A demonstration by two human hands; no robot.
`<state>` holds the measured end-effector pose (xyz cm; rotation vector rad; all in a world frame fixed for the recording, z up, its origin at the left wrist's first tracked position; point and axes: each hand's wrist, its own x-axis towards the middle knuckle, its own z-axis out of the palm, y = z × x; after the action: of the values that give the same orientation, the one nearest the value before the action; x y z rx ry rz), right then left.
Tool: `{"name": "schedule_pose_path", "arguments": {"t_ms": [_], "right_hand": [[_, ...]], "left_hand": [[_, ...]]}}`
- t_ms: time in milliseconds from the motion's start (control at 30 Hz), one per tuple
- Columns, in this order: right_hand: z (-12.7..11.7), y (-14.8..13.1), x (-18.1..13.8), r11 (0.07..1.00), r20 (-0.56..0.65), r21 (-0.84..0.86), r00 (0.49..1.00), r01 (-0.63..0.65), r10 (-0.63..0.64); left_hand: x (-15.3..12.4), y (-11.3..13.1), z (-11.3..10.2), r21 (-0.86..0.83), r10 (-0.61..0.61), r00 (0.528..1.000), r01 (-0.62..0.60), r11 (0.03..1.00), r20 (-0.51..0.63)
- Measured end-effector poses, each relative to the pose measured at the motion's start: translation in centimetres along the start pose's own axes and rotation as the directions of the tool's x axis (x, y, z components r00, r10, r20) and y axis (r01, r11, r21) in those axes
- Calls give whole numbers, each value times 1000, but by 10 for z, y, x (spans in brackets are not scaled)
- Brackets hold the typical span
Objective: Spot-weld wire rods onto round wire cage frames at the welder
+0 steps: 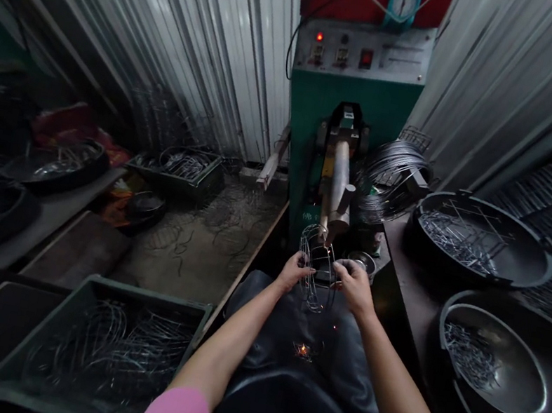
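My left hand (295, 272) and my right hand (355, 286) both grip a round wire frame (316, 271), one on each side of it. They hold the frame up against the metal arm (339, 186) of a green welding machine (355, 99). Small sparks (303, 349) glow on the dark apron over my lap. Both hands have their fingers curled round the wire.
A green crate (86, 344) of bent wires sits at my lower left. Two dark pans (484, 239) (495, 359) with short wire pieces stand on the right bench. Wire rings hang on a holder (393, 174) right of the machine. More bins and coils lie at the left.
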<state>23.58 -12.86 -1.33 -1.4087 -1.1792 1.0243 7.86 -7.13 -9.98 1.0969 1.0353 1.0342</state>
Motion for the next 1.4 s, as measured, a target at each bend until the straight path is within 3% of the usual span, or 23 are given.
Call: {"name": "schedule_pose_path", "arguments": {"t_ms": [200,367,600,867,1000,1100,1200,1400], "right_hand": [[10,-11,23,999,-45,-34,999,3,-5],[5,-14,18,1000,-53,1,999,-15,15],[-28,-1,-25,989,234,-98,964,-108,129],[-17,7,-4,997,140,-71,990,-17,27],[-21,15,-12,998,119,-41,991,-57,62],[-28,18,-25,993,179,-49,977,-111,118],[-29,14,-28,992,220,-76,968,-103,118],[-13,1,-3,999,164,-45,986,-24,31]], "left_hand": [[3,7,2,-82,-99,994,95,992,-43],[-5,4,10,-187,-170,985,166,968,-5],[-10,2,13,-231,-176,981,152,961,-84],[4,1,14,-267,-270,959,239,934,-85],[5,0,14,-294,-275,959,245,924,-65],[0,2,14,-284,-296,954,268,920,-57],[-4,6,15,-284,-361,931,332,899,-55],[2,18,13,-342,-499,866,459,820,-35]]}}
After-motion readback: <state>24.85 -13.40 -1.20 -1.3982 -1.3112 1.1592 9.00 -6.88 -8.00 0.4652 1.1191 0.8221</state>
